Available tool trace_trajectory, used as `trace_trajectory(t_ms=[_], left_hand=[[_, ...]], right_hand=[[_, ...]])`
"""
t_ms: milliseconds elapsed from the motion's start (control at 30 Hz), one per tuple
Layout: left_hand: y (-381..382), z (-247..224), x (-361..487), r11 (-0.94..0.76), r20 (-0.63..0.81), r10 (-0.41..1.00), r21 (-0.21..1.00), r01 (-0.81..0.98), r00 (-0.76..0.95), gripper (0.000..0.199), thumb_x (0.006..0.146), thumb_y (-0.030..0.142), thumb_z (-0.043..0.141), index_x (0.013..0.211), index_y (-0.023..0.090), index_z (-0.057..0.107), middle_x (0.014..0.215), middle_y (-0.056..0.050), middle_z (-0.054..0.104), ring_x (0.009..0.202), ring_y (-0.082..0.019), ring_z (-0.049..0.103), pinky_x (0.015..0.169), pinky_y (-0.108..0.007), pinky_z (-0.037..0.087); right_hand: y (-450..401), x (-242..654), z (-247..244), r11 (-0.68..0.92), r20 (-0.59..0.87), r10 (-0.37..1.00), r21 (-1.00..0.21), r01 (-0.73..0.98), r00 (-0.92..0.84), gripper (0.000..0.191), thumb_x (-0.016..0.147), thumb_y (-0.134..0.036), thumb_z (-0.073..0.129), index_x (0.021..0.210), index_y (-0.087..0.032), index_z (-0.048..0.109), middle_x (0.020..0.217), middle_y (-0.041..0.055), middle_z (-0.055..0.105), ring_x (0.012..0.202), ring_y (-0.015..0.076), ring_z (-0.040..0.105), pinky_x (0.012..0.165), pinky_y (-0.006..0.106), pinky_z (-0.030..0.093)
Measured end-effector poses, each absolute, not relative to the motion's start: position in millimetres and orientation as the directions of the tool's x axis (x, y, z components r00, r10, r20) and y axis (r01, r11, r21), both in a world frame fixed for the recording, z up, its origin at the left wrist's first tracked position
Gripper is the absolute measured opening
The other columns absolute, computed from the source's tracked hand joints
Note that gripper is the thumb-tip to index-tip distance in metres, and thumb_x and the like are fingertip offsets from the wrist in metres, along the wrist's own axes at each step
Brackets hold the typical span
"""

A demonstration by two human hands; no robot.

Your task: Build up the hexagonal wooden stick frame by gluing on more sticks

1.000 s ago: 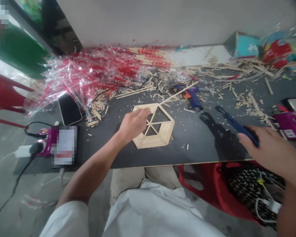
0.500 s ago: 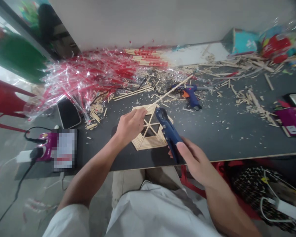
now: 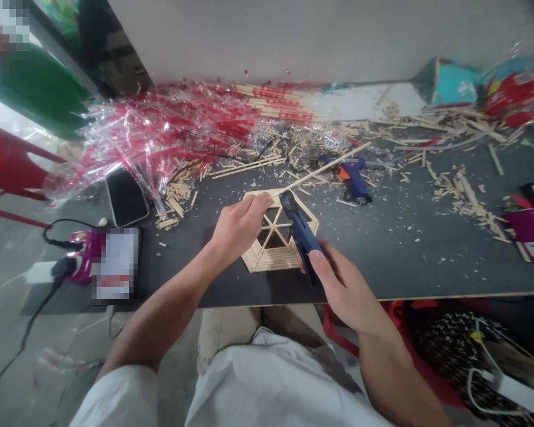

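Note:
My left hand (image 3: 244, 222) is closed on the near end of a wooden chopstick (image 3: 327, 169), pressing it along the far edge of a six-sided frame (image 3: 273, 259). That frame is made of stacked sticks, with thin spokes meeting in its middle, and lies flat on the dark table. The chopstick slants up to the right, past the frame. Wrapped round the handles of a blue hand cutter (image 3: 303, 228) is my right hand (image 3: 340, 281). The cutter's head is at the chopstick, close to my left fingertips; whether its jaws touch the stick I cannot make out.
A blue glue gun (image 3: 357, 181) lies beyond the frame, among wood scraps. Red-and-clear wrappers (image 3: 173, 121) heap at the back left, beside bundled chopsticks (image 3: 278, 102). Two phones and a purple power strip (image 3: 86, 261) with cables are on the left. A person in green is at far left.
The cutter's head has come to the chopstick beside my left fingers. The chopstick has swung to lie flatter along the frame's far edge. The whole view has shifted slightly.

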State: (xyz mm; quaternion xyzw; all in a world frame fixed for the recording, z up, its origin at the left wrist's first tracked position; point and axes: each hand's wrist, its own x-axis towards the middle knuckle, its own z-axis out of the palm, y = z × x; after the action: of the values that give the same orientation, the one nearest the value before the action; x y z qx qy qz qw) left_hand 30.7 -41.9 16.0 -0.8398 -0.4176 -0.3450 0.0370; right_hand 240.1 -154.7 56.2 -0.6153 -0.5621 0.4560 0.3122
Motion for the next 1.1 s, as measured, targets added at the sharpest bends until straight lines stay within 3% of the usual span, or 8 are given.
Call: trace_trajectory(t_ms=[233,500,867,1100], left_hand=[[-48.3,19.9,35.2,-0.671,0.581,0.633,0.083,0.736,0.511,0.040,0.117,0.030,0.032,0.103,0.017,0.068,0.075,-0.001,0.071,0.061,-0.010,0.066,0.050,-0.023,0.036],[-50.9,20.7,36.0,-0.686,0.549,0.651,0.130,0.715,0.525,0.040,0.117,0.033,0.034,0.101,0.018,0.068,0.073,-0.001,0.068,0.060,-0.011,0.062,0.051,-0.023,0.035],[-52.0,25.6,35.9,-0.725,0.585,0.580,0.053,0.687,0.567,0.038,0.116,0.029,0.035,0.101,0.016,0.067,0.071,-0.001,0.068,0.058,-0.012,0.062,0.048,-0.027,0.033],[-51.7,23.4,35.0,-0.724,0.543,0.619,0.114,0.681,0.567,0.041,0.117,0.032,0.033,0.104,0.017,0.068,0.071,-0.002,0.067,0.057,-0.012,0.062,0.048,-0.027,0.034]], right_hand=[[-152.6,237.2,57.3,-0.171,-0.202,0.978,-0.915,0.367,-0.048,0.053,0.106,-0.064,0.045,0.124,-0.019,0.066,0.116,0.0128,0.075,0.107,0.0260,0.069,0.098,0.040,0.053],[-153.1,236.0,55.1,-0.176,-0.198,0.980,-0.926,0.333,-0.034,0.052,0.107,-0.062,0.046,0.124,-0.018,0.066,0.124,0.0147,0.075,0.114,0.0261,0.070,0.103,0.040,0.052],[-156.2,235.1,52.5,-0.160,-0.182,0.983,-0.909,0.384,-0.022,0.053,0.108,-0.063,0.044,0.129,-0.020,0.066,0.119,0.0131,0.075,0.109,0.0267,0.068,0.101,0.043,0.051],[-154.6,234.4,53.2,-0.155,-0.190,0.981,-0.891,0.426,-0.041,0.054,0.108,-0.064,0.042,0.128,-0.020,0.066,0.123,0.0139,0.074,0.104,0.0264,0.067,0.098,0.043,0.050]])
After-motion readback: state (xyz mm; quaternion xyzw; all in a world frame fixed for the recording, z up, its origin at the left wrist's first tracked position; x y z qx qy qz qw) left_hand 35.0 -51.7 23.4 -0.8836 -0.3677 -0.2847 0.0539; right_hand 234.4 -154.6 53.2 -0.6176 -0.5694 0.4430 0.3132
